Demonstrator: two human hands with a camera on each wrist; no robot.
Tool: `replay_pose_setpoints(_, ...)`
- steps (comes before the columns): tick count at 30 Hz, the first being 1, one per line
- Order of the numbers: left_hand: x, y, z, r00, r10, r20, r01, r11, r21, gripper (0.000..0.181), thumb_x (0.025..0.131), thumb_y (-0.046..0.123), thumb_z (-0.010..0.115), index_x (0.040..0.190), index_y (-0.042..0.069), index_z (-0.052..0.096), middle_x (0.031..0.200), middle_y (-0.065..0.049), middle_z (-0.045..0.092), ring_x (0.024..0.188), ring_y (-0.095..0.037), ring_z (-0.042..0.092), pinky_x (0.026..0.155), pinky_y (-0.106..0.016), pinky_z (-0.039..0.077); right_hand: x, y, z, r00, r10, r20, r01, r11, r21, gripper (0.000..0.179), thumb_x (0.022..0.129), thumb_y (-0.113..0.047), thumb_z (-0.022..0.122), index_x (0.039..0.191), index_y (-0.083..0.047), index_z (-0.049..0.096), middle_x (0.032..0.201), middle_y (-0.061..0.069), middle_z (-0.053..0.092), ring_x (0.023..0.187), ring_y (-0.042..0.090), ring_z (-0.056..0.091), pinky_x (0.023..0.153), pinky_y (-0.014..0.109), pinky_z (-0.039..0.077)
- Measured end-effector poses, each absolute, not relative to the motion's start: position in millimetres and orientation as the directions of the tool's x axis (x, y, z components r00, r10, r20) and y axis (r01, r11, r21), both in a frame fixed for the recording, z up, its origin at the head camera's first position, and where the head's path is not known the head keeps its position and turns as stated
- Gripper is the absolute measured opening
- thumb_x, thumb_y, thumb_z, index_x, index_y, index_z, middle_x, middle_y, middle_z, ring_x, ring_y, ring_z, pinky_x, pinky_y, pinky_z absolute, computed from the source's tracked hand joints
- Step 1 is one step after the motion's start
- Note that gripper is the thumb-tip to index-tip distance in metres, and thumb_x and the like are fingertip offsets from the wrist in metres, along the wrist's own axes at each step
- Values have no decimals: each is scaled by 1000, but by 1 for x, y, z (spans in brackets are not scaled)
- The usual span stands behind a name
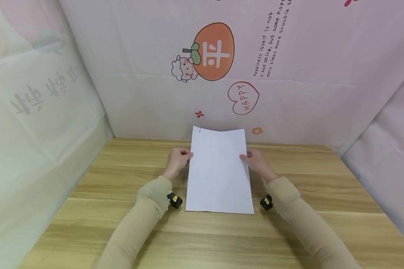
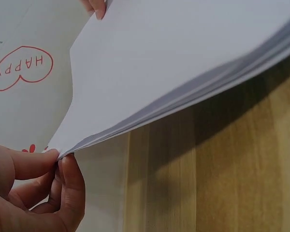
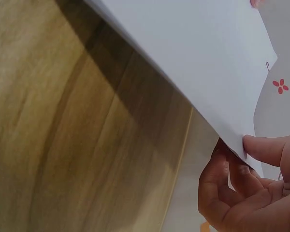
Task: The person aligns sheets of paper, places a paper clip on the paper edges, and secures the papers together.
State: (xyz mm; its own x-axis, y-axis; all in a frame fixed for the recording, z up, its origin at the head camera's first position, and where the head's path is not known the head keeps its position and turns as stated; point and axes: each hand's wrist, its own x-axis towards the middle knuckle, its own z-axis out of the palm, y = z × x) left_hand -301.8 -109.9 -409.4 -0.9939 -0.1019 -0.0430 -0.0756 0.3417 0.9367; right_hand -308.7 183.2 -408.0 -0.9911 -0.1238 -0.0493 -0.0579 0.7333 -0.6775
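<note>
A stack of white paper sheets (image 1: 219, 172) is held up between both hands, its far end raised off the table. A paper clip (image 1: 199, 130) sits on the stack's top left corner. My left hand (image 1: 178, 160) pinches the left edge between thumb and fingers; in the left wrist view, several layered sheets fan slightly along that edge (image 2: 193, 96). On the other side my right hand (image 1: 257, 163) pinches the right edge, thumb on top and curled fingers (image 3: 215, 183) beneath. The top sheet is blank.
The wood-grain table (image 1: 121, 201) spreads around the paper. Behind it hangs a pale cloth backdrop (image 1: 148, 101) with printed fruit, a heart and lettering, and similar cloth closes both sides. A small black device (image 1: 175, 201) is on the left wrist, another (image 1: 266, 202) on the right.
</note>
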Motion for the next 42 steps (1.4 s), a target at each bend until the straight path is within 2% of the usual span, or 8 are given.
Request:
replay_pose_setpoints(5, -308, -110, -410, -995, -73, -73, -95, 365, 926, 15, 90, 10, 62, 95, -3, 69, 78, -8, 63, 62, -14, 59, 65, -31, 55, -314, 184, -410, -990, -129, -65, -51, 735, -676, 39, 98, -25, 49, 124, 4, 52, 124, 25, 56, 110, 36, 55, 89, 46, 47)
replay_pose_setpoints(10, -314, -109, -414, -995, -64, -75, -95, 406, 909, 15, 90, 10, 62, 94, -3, 69, 80, -9, 66, 63, -15, 60, 63, -29, 54, -319, 187, -413, -986, -133, -101, -26, 720, -693, 41, 98, -23, 49, 128, 5, 49, 130, 27, 51, 120, 40, 49, 97, 50, 42)
replay_pose_setpoints(15, -319, -108, -418, -996, -59, -62, -81, 425, 902, 15, 89, 8, 63, 94, -5, 69, 80, -11, 66, 66, -20, 64, 67, -33, 56, -324, 187, -414, -981, -118, -151, 25, 702, -712, 43, 97, -24, 49, 130, 5, 47, 132, 27, 49, 121, 40, 48, 99, 50, 41)
replay_pose_setpoints(22, -324, -110, -422, -993, -61, -104, -121, 448, 886, 16, 89, 8, 63, 96, -4, 69, 85, -12, 67, 64, -14, 60, 66, -28, 54, -330, 186, -416, -977, -110, -180, 55, 691, -721, 42, 97, -23, 51, 129, 4, 50, 127, 25, 54, 109, 34, 55, 92, 44, 47)
replay_pose_setpoints(25, -327, -110, -424, -991, -62, -122, -137, 468, 873, 16, 89, 9, 63, 98, -4, 69, 85, -12, 67, 64, -14, 61, 66, -26, 53, -333, 187, -420, -978, -100, -185, 63, 701, -711, 40, 97, -23, 52, 125, 5, 52, 126, 24, 54, 107, 32, 55, 90, 42, 47)
replay_pose_setpoints(29, -329, -109, -425, -987, -79, -143, -164, 483, 860, 15, 89, 9, 63, 97, -3, 69, 88, -14, 67, 70, -17, 63, 68, -28, 53, -337, 188, -424, -970, -85, -228, 120, 646, -754, 39, 97, -20, 51, 127, 6, 50, 128, 23, 51, 107, 29, 52, 89, 38, 47)
replay_pose_setpoints(37, -335, -108, -432, -978, -85, -189, -206, 491, 847, 12, 89, 6, 62, 95, -3, 68, 90, -14, 66, 75, -21, 64, 69, -30, 53, -343, 190, -432, -965, -84, -250, 152, 596, -788, 36, 95, -14, 55, 125, 7, 54, 117, 18, 58, 86, 16, 53, 71, 23, 47)
replay_pose_setpoints(42, -334, -109, -432, -976, -94, -199, -219, 479, 850, 15, 88, 7, 63, 98, -3, 68, 90, -13, 66, 73, -16, 62, 70, -26, 54, -346, 193, -436, -956, -94, -279, 181, 560, -808, 40, 95, -14, 56, 127, 8, 51, 118, 19, 59, 85, 12, 56, 70, 21, 47)
